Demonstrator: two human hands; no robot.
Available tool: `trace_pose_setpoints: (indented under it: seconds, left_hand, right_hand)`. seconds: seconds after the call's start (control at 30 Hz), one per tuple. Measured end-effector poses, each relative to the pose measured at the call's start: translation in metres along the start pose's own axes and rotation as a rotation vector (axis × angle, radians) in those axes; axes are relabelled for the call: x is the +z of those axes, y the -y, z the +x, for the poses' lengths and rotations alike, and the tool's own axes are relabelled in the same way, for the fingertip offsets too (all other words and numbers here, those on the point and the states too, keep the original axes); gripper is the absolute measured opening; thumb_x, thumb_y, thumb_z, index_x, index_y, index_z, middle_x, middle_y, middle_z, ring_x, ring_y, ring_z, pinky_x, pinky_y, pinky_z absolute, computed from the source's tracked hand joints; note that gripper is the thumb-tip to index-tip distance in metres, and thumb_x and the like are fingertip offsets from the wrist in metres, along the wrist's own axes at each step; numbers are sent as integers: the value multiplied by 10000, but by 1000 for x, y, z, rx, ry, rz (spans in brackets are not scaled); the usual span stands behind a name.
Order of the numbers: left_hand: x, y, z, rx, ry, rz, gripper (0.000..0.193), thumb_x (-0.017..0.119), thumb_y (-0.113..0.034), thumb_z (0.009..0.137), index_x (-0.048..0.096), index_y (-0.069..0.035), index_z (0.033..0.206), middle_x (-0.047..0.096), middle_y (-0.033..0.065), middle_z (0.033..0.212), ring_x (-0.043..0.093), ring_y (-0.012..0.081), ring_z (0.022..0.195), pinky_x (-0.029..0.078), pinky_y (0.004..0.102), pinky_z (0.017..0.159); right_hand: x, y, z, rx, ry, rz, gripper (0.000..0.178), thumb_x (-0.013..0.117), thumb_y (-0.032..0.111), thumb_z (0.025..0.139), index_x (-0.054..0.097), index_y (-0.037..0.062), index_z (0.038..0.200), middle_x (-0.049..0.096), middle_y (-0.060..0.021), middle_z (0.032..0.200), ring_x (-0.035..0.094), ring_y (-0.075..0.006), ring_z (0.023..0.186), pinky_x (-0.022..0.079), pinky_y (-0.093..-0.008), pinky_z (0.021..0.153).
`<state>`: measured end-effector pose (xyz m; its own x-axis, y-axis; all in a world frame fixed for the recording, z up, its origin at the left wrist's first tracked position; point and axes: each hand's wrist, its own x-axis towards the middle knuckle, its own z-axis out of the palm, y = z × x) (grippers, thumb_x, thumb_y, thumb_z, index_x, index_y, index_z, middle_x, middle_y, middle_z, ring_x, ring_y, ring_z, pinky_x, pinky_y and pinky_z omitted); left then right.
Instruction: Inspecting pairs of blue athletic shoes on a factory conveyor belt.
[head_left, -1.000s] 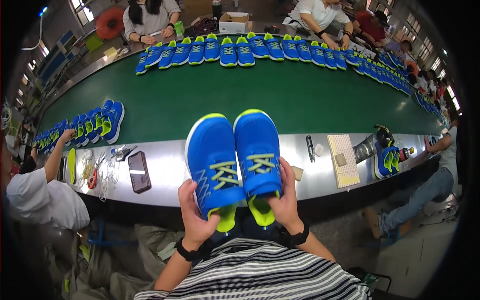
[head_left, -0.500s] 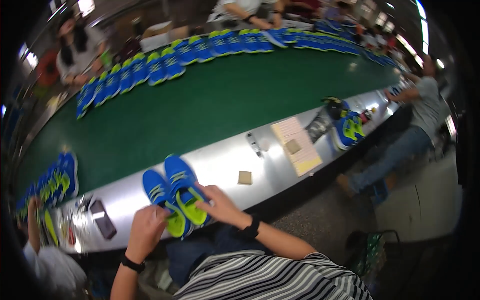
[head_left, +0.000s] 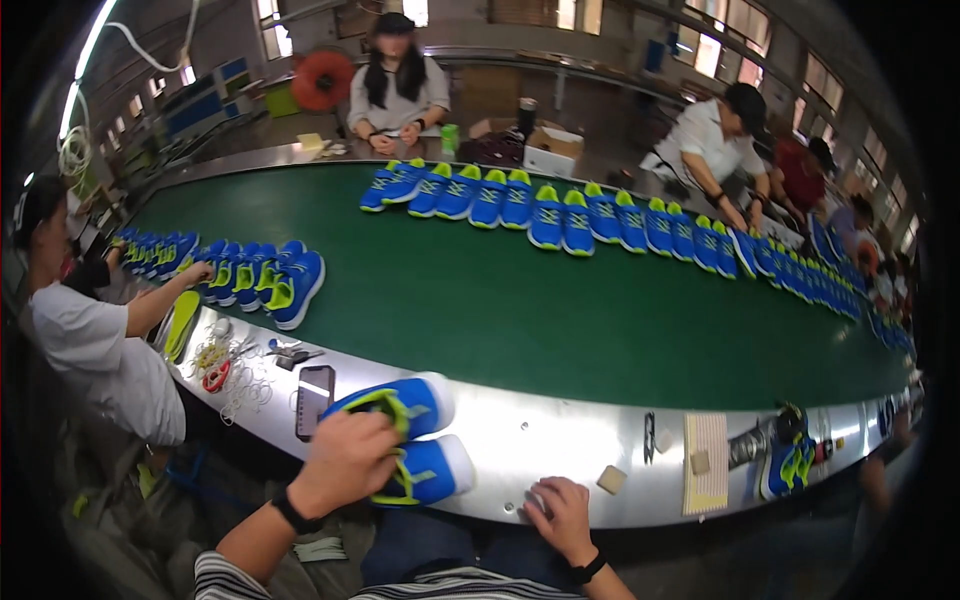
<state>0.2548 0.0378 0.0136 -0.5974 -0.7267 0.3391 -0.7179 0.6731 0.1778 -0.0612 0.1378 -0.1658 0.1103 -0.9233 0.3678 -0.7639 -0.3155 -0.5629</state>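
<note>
Just beside shoes (head_left: pixel 430 470), phone (head_left: pixel 315 400); rightward, block (head_left: pixel 612 479)

On the silver metal bench (head_left: pixel 555 430) we have a bare stretch between the pair of blue-and-lime shoes (head_left: pixel 432 472) under the left hand (head_left: pixel 350 455) and the small square tan block (head_left: pixel 612 479), though the right hand (head_left: pixel 562 512) takes up its near edge. Beyond, the flat green belt surface (head_left: pixel 480 320) leaves us a broad passage through its middle, bounded by the long far row of blue shoes (head_left: pixel 489 200) and the blue shoes clustered at left (head_left: pixel 297 290). Leftward, the dark rectangular phone (head_left: pixel 315 400) and tangled pale cords (head_left: pixel 240 392) obstruct us; rightward, the slim black tool (head_left: pixel 649 438) and pale lined sheet (head_left: pixel 708 485).
</note>
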Motion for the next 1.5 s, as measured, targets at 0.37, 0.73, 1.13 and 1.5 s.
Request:
trace_pose_setpoints:
  seconds: [0.37, 0.73, 1.13, 1.5]
  left_hand:
    - [-114, 259, 152, -616, -184, 411, 464, 710, -487, 738, 666, -27, 789, 659, 186, 861, 645, 360, 772, 515, 440, 674]
    - [-48, 393, 148, -500, -296, 454, 305, 688, -347, 784, 654, -88, 944, 674, 139, 972, 642, 324, 926, 520, 441, 782]
    - [100, 492, 22, -901, 278, 593, 371, 753, -286, 709, 664, -107, 1021, 673, 106, 1073, 575, 276, 1119, 403, 458, 947]
    - [22, 285, 41, -582, -15, 47, 360, 720, -301, 695, 722, -34, 937, 695, 187, 837, 680, 334, 815, 536, 410, 759]
  right_hand:
    - [20, 18, 14, -37, 113, -81, 294, 704, 223, 803, 640, 65, 1043, 583, -149, 1158, 530, -336, 1090, 370, -458, 916]
    - [36, 30, 21, 29, 76, -62, 288, 699, 182, 813, 642, 64, 1070, 585, -149, 1185, 524, -347, 1103, 369, -464, 942]
    - [52, 33, 37, 95, 31, -165, 243, 757, 199, 680, 649, 132, 887, 612, -36, 1029, 575, -241, 1017, 368, -394, 868]
    - [54, 51, 46, 96, 95, -120, 368, 738, 294, 760, 640, 78, 1040, 572, -100, 1118, 514, -304, 1097, 362, -426, 922]
